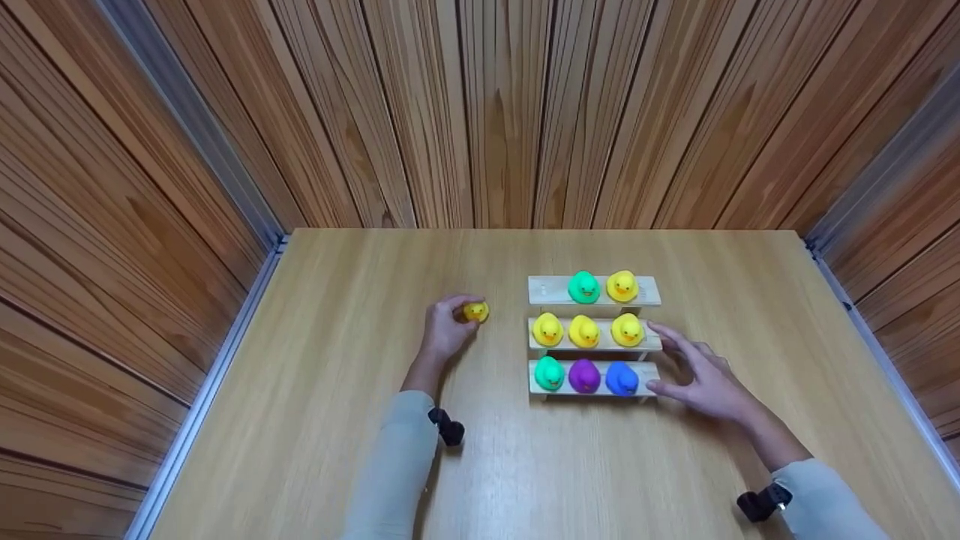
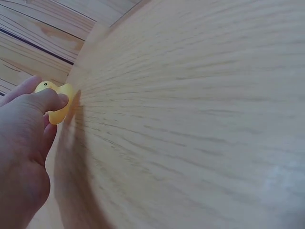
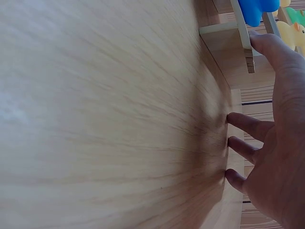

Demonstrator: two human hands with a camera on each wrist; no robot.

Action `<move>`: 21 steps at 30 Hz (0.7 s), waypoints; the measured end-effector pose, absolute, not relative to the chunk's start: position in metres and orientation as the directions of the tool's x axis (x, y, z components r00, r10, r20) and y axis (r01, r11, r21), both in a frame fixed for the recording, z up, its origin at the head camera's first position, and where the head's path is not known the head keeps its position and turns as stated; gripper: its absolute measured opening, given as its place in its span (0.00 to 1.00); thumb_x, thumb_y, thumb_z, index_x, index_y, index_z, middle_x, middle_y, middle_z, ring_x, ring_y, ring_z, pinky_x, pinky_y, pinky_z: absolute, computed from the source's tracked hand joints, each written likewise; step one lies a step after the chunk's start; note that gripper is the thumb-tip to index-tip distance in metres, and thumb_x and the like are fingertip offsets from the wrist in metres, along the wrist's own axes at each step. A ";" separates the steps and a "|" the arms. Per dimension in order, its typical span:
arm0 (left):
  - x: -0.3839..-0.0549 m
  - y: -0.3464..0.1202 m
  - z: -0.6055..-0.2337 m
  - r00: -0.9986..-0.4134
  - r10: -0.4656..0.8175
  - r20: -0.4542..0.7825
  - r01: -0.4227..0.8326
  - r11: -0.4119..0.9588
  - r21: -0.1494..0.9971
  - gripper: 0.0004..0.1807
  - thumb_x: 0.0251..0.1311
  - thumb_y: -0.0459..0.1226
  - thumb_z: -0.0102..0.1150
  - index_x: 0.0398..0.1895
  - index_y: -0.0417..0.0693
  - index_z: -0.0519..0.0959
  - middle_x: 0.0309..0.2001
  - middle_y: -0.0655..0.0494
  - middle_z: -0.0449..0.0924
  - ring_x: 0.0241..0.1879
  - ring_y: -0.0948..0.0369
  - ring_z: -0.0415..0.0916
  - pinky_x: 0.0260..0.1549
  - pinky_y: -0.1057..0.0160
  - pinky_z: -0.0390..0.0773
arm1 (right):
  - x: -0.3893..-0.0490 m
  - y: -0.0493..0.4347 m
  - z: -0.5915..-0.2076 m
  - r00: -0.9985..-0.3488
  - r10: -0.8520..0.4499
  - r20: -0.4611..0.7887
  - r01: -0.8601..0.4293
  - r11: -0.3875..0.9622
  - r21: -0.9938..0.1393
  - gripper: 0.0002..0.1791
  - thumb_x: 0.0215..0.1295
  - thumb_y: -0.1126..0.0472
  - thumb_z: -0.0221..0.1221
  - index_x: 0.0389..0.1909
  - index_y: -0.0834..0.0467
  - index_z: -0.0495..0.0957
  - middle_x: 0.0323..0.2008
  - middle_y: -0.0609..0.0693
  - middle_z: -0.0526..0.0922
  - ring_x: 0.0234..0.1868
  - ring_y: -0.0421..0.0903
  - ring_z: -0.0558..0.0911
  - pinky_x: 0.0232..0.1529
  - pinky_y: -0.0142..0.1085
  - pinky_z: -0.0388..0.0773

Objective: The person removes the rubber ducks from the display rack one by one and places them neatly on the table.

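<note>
1. Nearest to the head camera, toward six o'clock, are two pale sleeves, with a black device at each wrist.
2. From where I stand, the left hand pinches a small yellow duck between thumb and fingers; whether this duck touches the table, I cannot tell.
3. It is at nine o'clock from a stepped rack, well apart from it.
4. At four o'clock of the rack is the right hand, its fingers spread apart; the thumb touches the right end of the front step, and the index finger is at the end of the middle step.
5. Front step, going from nine to three o'clock: green duck, purple duck, blue duck.
6. Middle step: three yellow ducks.
7. Top step: another green duck and another yellow duck.
</note>
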State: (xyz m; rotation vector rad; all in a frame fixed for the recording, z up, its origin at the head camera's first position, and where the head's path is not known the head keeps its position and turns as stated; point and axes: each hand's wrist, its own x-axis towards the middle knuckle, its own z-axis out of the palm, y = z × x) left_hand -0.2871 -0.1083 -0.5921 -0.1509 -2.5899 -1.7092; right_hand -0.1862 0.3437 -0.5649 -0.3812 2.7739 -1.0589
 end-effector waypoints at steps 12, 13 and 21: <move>-0.285 -0.106 -0.600 -0.989 0.061 0.135 0.148 0.348 0.926 0.20 0.68 0.19 0.69 0.61 0.39 0.90 0.64 0.38 0.88 0.69 0.43 0.86 0.73 0.45 0.86 | -0.185 0.343 -0.565 -0.957 -0.288 -0.027 -0.195 0.711 -0.675 0.53 0.73 0.43 0.74 0.91 0.35 0.54 0.83 0.70 0.70 0.82 0.76 0.64 0.71 0.81 0.57; -0.285 -0.106 -0.600 -0.989 0.061 0.136 0.149 0.347 0.926 0.20 0.69 0.19 0.68 0.61 0.39 0.90 0.64 0.38 0.88 0.69 0.43 0.86 0.73 0.45 0.85 | -0.186 0.344 -0.566 -0.957 -0.289 -0.027 -0.196 0.712 -0.675 0.53 0.73 0.42 0.74 0.91 0.35 0.54 0.83 0.70 0.70 0.82 0.76 0.63 0.71 0.81 0.57; -0.285 -0.106 -0.602 -0.991 0.053 0.123 0.133 0.329 0.935 0.22 0.68 0.19 0.69 0.63 0.40 0.89 0.67 0.39 0.85 0.72 0.42 0.83 0.77 0.44 0.82 | -0.187 0.344 -0.568 -0.958 -0.284 -0.046 -0.179 0.712 -0.679 0.53 0.74 0.40 0.73 0.91 0.32 0.52 0.85 0.70 0.68 0.83 0.77 0.60 0.72 0.83 0.54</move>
